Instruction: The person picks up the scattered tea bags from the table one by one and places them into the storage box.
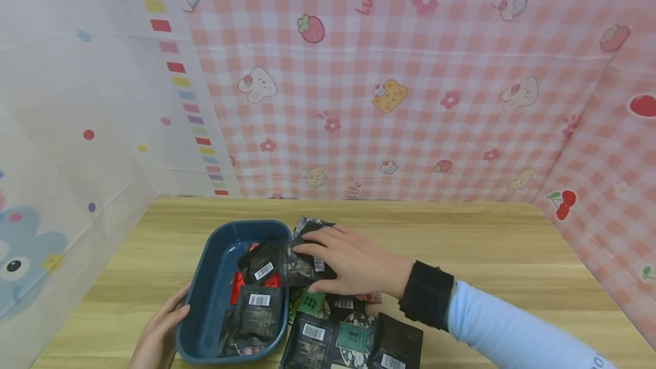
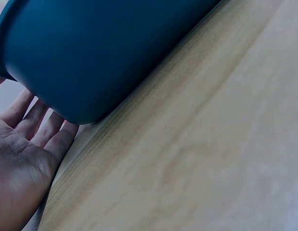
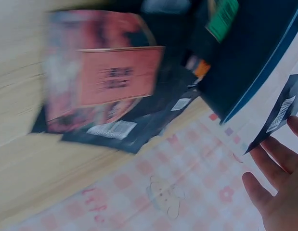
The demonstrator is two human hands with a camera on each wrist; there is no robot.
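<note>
A blue plastic bin [image 1: 201, 278] stands on the table with several packets inside, among them a dark packet [image 1: 259, 312] with a barcode and a red one [image 1: 237, 287]. My left hand [image 1: 160, 326] touches the bin's left side from outside, its fingers fairly straight in the left wrist view. My right hand [image 1: 340, 261] holds a black packet [image 1: 299, 266] with a white barcode above the bin's right rim. Right of the bin lie more flat packets, including a black one [image 1: 397, 343] and one with a green label [image 1: 352, 336]. A packet with a pink label [image 3: 121, 77] appears blurred in the right wrist view.
The wood-grain table [image 1: 492, 255] extends to the right of the packets. Behind it hangs a pink checked cloth [image 1: 461, 61], with a pale dotted cloth [image 1: 92, 95] at the left.
</note>
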